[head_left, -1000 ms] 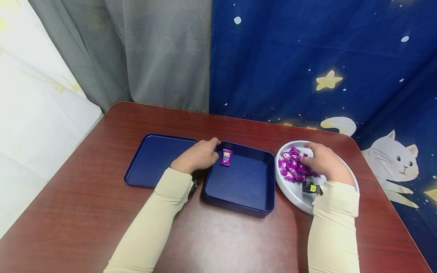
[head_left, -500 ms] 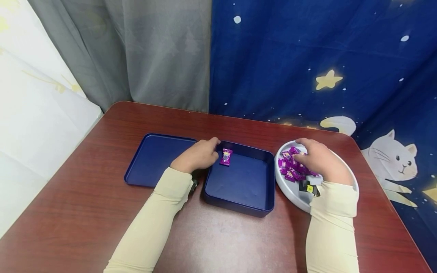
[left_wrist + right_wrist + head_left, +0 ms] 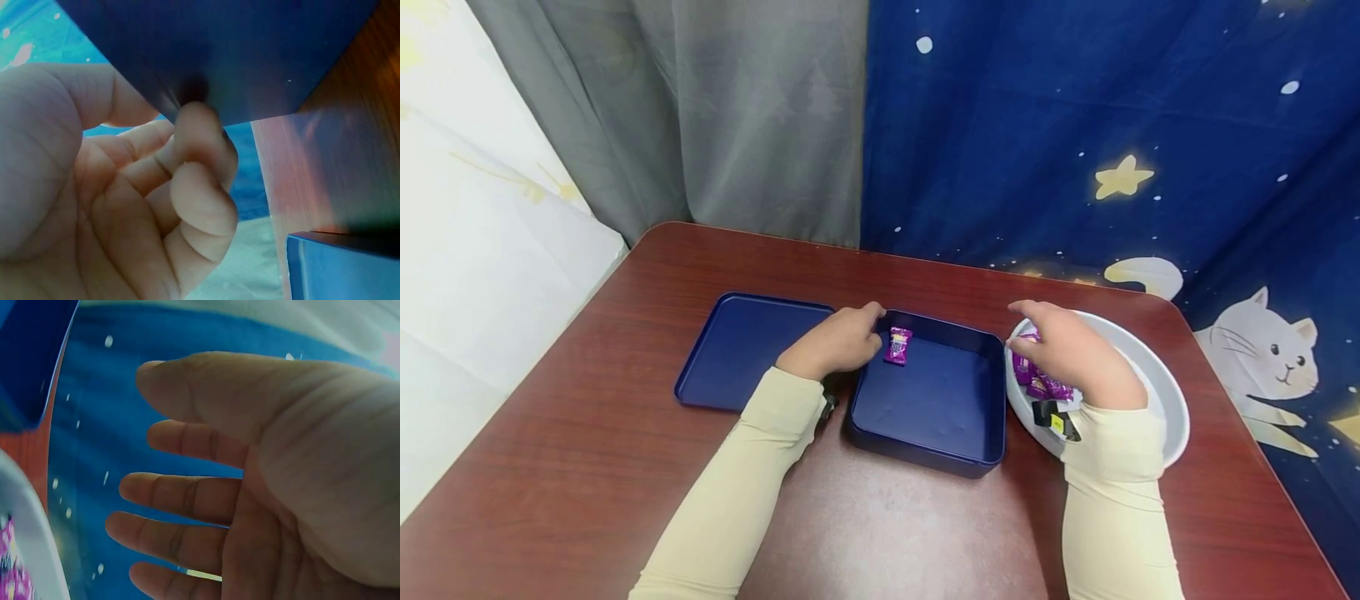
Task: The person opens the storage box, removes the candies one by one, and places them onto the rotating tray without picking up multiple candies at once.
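Note:
My left hand [image 3: 837,340] holds the left back corner of a dark blue square box [image 3: 925,408]; in the left wrist view its fingertips press against the box wall [image 3: 250,62]. One purple wrapped candy [image 3: 897,345] lies inside, near that corner. Over the left part of a round white dish [image 3: 1167,392] hovers my right hand [image 3: 1071,350], its fingers stretched toward the box. The right wrist view shows straight, spread fingers with nothing between them. Several more purple candies [image 3: 1043,385] lie in the dish, partly hidden under this hand.
A flat dark blue lid [image 3: 745,350] lies on the table left of the box. The dish stands right beside the box on its right. Behind the brown table [image 3: 587,433] hang a grey curtain [image 3: 767,117] and a blue starry one [image 3: 1015,125].
My right hand has moved left across the dish, from the candy pile toward the box, uncovering the dish's right side. The left hand, the box and the candy inside it have stayed put.

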The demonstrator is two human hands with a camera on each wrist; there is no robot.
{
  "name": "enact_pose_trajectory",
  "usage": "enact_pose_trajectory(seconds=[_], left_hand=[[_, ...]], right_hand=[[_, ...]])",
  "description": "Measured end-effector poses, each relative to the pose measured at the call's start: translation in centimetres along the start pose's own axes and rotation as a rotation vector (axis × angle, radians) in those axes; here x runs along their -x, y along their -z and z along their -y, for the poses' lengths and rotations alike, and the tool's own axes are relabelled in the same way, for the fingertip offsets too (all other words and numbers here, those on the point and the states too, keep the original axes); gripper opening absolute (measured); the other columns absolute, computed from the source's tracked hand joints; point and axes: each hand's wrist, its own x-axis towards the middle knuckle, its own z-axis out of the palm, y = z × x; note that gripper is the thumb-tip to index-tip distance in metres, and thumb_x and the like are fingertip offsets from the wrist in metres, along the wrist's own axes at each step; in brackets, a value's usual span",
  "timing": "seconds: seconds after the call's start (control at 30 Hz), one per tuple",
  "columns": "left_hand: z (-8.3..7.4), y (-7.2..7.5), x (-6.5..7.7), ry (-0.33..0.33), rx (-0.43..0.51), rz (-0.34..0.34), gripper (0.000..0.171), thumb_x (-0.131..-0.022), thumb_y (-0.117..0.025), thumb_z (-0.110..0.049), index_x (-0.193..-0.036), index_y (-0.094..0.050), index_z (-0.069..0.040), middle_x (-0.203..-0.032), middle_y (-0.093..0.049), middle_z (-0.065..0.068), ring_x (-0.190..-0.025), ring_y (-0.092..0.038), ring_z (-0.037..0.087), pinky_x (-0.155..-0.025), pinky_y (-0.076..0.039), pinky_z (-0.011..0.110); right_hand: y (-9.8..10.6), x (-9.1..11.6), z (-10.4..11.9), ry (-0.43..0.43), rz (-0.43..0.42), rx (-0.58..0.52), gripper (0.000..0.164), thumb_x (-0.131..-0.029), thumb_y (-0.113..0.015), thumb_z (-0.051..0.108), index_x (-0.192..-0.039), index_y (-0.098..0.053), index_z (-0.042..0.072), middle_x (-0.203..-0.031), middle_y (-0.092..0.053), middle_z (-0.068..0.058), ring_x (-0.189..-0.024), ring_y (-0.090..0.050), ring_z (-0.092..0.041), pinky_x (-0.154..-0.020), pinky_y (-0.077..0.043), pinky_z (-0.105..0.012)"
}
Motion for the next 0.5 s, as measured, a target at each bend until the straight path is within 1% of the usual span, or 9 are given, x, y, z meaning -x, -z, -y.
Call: enact_pose_trajectory(seconds=[0.17,0.33,0.43,0.5], left_hand=[[-0.1,-0.2,0.0,0.007,0.013,0.009,0.044,-0.093,-0.047,-0.017,-0.135,-0.041,-0.006,-0.130,-0.054,0.014,-0.104,-0.052,0.019,-0.096,-0.044,0.044],[-0.1,-0.3,0.1,0.000,0.005,-0.005,0.044,-0.093,-0.048,-0.016,-0.135,-0.042,-0.006,-0.128,-0.055,0.013,-0.100,-0.052,0.019,-0.094,-0.046,0.043],[-0.2,-0.1,0.1,-0.001,-0.004,-0.012,0.043,-0.093,-0.048,-0.016,-0.134,-0.043,-0.006,-0.126,-0.056,0.013,-0.098,-0.053,0.019,-0.092,-0.046,0.042],[-0.2,0.0,0.1,0.003,-0.011,-0.012,0.043,-0.093,-0.048,-0.017,-0.134,-0.043,-0.006,-0.126,-0.056,0.013,-0.099,-0.053,0.019,-0.093,-0.046,0.042]], right_hand=[[-0.8,-0.8,1.7,0.111,-0.018,0.010,0.052,-0.087,-0.062,0.021,-0.133,-0.047,0.001,-0.132,-0.050,-0.023,-0.122,-0.043,-0.036,-0.103,-0.033,-0.055],[-1.9,-1.7,3.6,0.217,-0.051,0.042,0.047,-0.085,-0.064,0.017,-0.128,-0.052,0.001,-0.126,-0.055,-0.019,-0.117,-0.048,-0.031,-0.100,-0.038,-0.051],[-2.7,-2.4,5.0,0.287,-0.046,0.073,0.043,-0.085,-0.065,0.016,-0.125,-0.055,0.003,-0.123,-0.057,-0.016,-0.115,-0.049,-0.028,-0.100,-0.040,-0.048],[-3.3,-2.9,5.8,0.326,-0.023,0.109,0.042,-0.085,-0.065,0.015,-0.125,-0.056,0.004,-0.122,-0.059,-0.014,-0.114,-0.051,-0.027,-0.099,-0.041,-0.046]])
